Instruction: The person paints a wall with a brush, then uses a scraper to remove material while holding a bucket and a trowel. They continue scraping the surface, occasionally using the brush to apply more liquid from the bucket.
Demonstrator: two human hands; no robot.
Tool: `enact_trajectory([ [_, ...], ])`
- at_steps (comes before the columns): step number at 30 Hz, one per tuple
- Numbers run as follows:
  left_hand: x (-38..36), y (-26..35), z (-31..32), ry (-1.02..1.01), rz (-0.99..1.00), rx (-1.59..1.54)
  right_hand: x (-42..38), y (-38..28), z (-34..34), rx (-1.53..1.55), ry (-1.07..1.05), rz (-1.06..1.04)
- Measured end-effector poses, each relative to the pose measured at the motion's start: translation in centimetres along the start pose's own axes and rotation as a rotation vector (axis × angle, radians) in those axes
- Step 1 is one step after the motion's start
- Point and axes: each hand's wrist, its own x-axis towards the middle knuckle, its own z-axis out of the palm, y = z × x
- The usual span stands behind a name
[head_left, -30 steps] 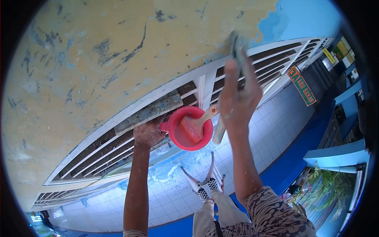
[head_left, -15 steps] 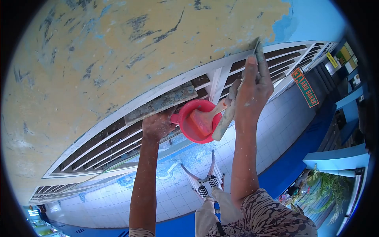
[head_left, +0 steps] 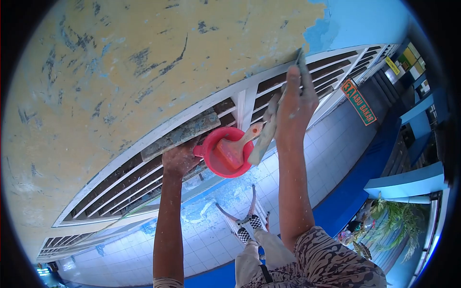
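My left hand (head_left: 180, 158) is closed below a flat board (head_left: 182, 134) caked with grey plaster and beside the short handle of a red plastic dipper (head_left: 207, 150); its fingertips are partly hidden. A paintbrush (head_left: 231, 151) stands tilted in the dipper, its wooden handle over the rim. My right hand (head_left: 297, 113) is wrapped round a plaster-smeared putty knife (head_left: 305, 79). The blade's tip is up at the lower edge of the yellowish wall (head_left: 144, 91), by the window frame. A pale, crusted flat piece (head_left: 263, 144) sticks out below that hand, near the dipper's right side.
White slatted vents (head_left: 129, 187) run along under the wall. Blue paint (head_left: 360, 24) covers the wall at upper right. Far below are my checkered shoes (head_left: 249, 228) on a narrow support above the tiled floor (head_left: 201, 245). A hanging sign (head_left: 358, 102) and a plant (head_left: 396, 225) are at right.
The view has shifted, so the wall and sign sit further left. The putty knife's tip is a little nearer the blue paint. Both hands keep their holds.
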Motion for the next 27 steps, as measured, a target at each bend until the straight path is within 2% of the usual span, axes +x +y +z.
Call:
enact_trajectory([
  [2,0.2,0.1,-0.5,0.038,0.055,0.065,-0.3,2.3,-1.2,-0.297,-0.138,-0.301],
  [3,0.3,0.0,-0.2,0.039,0.058,0.061,0.1,2.2,-1.3,-0.281,-0.147,-0.313],
  [4,0.3,0.0,0.3,0.068,0.051,0.052,0.4,0.9,-1.2,-0.287,-0.140,-0.309],
  [6,0.1,0.0,0.5,0.098,0.047,0.039,1.2,-2.1,-1.0,-0.115,-0.048,0.114],
  [8,0.1,0.2,-0.2,0.061,0.029,0.053,0.9,-1.0,-1.2,-0.107,-0.053,0.060],
  [10,0.5,-0.2,0.1,0.061,0.062,0.092,1.4,1.3,-1.4,-0.238,-0.152,-0.309],
  [12,0.0,-0.2,0.3,-0.037,0.021,0.063,1.1,-0.1,-1.5,-0.230,-0.135,-0.252],
  [14,-0.1,0.2,-0.2,-0.053,0.021,0.067,0.1,-2.5,-0.3,0.034,-0.078,0.049],
  [16,0.2,0.2,-0.4,0.005,0.047,0.116,0.3,-0.7,-0.5,-0.033,-0.087,-0.022],
  [18,0.1,0.1,-0.2,0.018,0.035,0.108,1.6,0.6,-1.0,-0.284,-0.130,-0.360],
  [19,0.1,-0.2,0.4,0.014,0.025,0.066,1.7,-0.3,-1.5,-0.171,-0.108,-0.124],
  [20,-0.1,-0.4,0.8,0.009,0.013,0.024,1.4,-1.0,-1.3,-0.174,-0.110,-0.119],
  [21,-0.1,-0.4,0.6,-0.113,-0.046,0.018,1.3,-1.4,-1.1,-0.119,-0.086,-0.077],
  [22,-0.2,0.0,0.3,-0.110,-0.050,0.016,1.4,-1.7,-0.9,-0.063,-0.061,-0.040],
  [23,-0.1,0.3,-0.1,-0.039,-0.004,0.065,1.3,-0.5,-1.3,-0.179,-0.092,-0.165],
  [24,0.2,0.3,-0.5,0.033,0.044,0.118,1.7,0.0,-1.3,-0.171,-0.089,-0.171],
  [26,0.1,0.1,-0.1,0.037,0.054,0.109,2.0,0.8,-1.9,-0.259,-0.144,-0.304],
  [27,0.2,0.0,0.2,0.040,0.049,0.066,1.7,-0.7,-1.6,-0.197,-0.115,-0.143],
])
